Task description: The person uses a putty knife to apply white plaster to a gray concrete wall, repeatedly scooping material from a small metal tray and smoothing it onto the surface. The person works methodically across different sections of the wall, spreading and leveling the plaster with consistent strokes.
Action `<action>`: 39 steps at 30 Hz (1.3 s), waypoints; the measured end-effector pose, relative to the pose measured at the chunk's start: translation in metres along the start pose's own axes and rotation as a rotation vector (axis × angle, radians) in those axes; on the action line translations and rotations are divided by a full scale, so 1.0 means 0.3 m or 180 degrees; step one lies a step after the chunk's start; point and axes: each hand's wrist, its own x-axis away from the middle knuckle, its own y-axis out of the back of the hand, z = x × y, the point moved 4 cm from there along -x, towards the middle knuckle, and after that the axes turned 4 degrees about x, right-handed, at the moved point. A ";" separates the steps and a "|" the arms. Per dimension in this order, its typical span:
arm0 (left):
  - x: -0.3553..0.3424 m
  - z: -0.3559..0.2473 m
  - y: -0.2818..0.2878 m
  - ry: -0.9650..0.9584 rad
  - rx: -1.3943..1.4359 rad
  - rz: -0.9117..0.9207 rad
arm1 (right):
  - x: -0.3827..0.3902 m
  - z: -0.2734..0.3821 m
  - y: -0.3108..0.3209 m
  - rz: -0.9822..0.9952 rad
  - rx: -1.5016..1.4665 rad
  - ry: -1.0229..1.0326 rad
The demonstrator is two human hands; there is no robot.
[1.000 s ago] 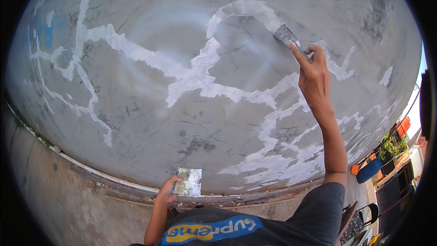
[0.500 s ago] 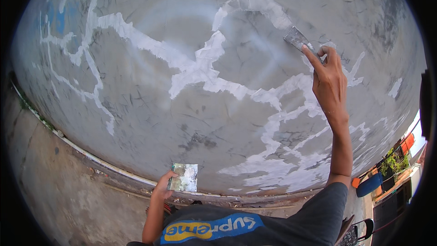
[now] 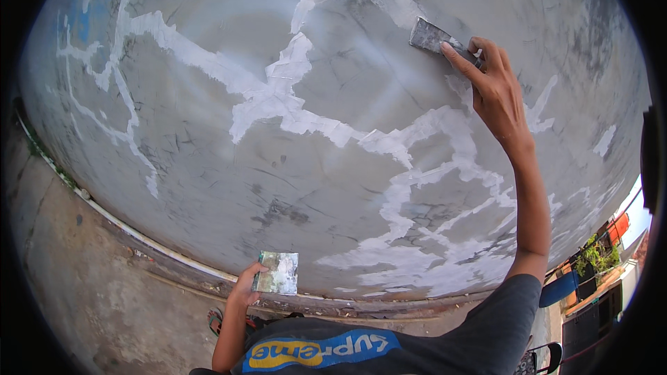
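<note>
Grey metal up at your right: your right hand point(image 3: 497, 94) pinches the scraper point(image 3: 434, 35), one digit laid along the blade, the others bent about its handle. Down low, your left hand point(image 3: 244, 287) grips the square plate point(image 3: 279, 274) by its left edge, thumb on the face. Now the risk: too steep a blade, or uneven pressure, could gouge the white filler point(image 3: 278, 83) or leave ridges; let that plate tip and any paste on it could slide off. And look at that scraper, smeared and dull, held aslant against the grey wall point(image 3: 208, 160), its upper corner at the arch's tail (whether the edge presses, I can't tell). The plate, pale and blotched with green, sits near the wall's foot in view. Outward, white bands branch across hairline cracks, a pale strip point(image 3: 174, 255) edges the concrete ground point(image 3: 104, 285), and far right come a blue barrel point(image 3: 559, 289) and green plants point(image 3: 599, 257).
</note>
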 end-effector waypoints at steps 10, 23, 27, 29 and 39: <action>-0.005 0.088 0.048 -0.0002 0.0127 0.0087 | -0.007 0.071 0.165 0.0247 0.0603 -0.0005; 0.019 0.069 0.043 0.0009 0.0216 -0.0094 | 0.082 0.086 0.122 -0.0012 -0.0241 -0.0896; -0.012 0.038 0.032 0.0128 0.0112 0.0293 | 0.120 0.190 0.037 -0.0408 -0.0839 -0.1718; 0.001 0.012 -0.010 0.0213 0.0053 0.0291 | 0.104 0.248 -0.003 -0.0560 -0.1131 -0.2047; 0.013 -0.183 0.083 0.0677 -0.0335 0.0438 | 0.057 0.416 -0.125 -0.0760 -0.1218 -0.2759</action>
